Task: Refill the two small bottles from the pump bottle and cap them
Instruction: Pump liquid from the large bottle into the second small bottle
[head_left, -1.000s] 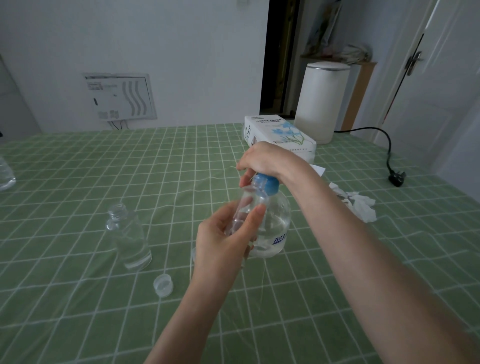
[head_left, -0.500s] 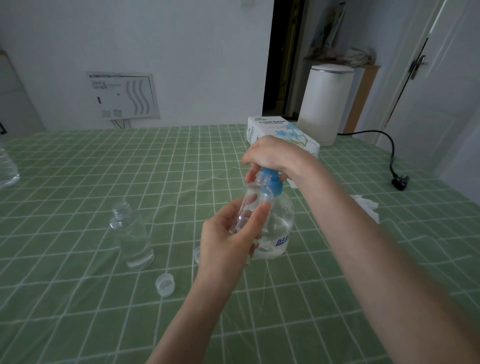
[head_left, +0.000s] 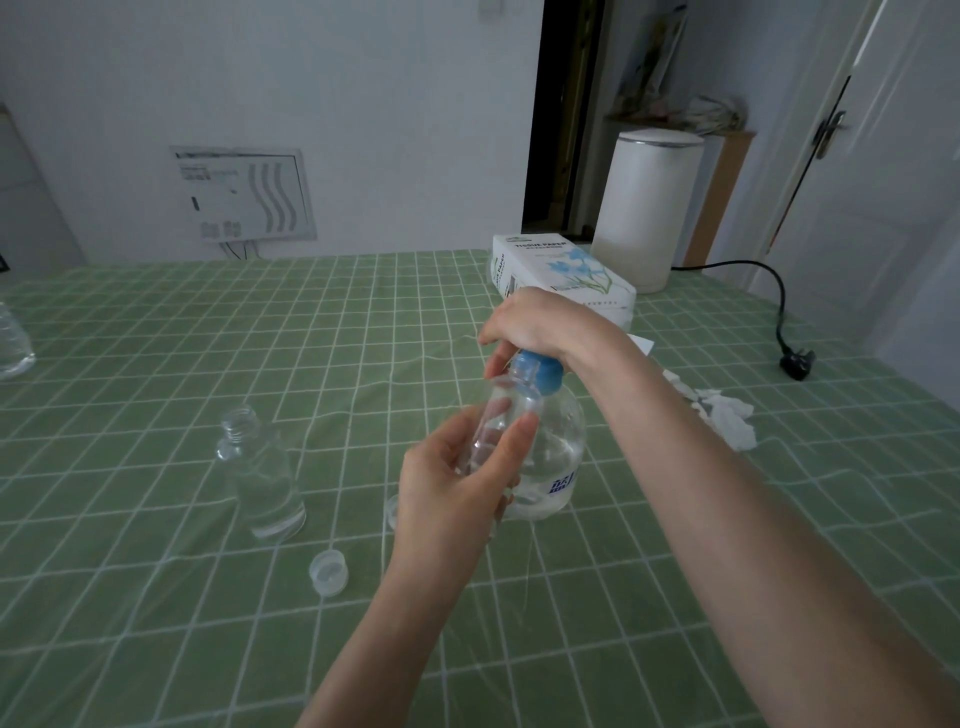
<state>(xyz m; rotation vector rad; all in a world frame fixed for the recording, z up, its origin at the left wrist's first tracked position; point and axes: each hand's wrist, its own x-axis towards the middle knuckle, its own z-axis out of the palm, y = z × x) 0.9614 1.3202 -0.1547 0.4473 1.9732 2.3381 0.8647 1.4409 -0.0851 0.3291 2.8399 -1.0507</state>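
Entry: pump bottle (head_left: 550, 457), on the worktop (head_left: 156, 364): we note scarcely any change, the right grip (head_left: 545, 322) still curled over its blue head, the left grip (head_left: 447, 499) still pinching one small bottle (head_left: 501, 421) just beneath that head, the second small bottle (head_left: 265, 478) and loose cap (head_left: 328, 571) left of it, so filling goes on.

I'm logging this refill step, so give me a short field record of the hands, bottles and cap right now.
left hand: holds the tilted bottle, neck up by the blue pump head
right hand: grips the top of the pump bottle
pump bottle: on the table, clear liquid inside
standing bottle: left of the hands, upright, uncapped
loose cap: on the table beside the standing bottle
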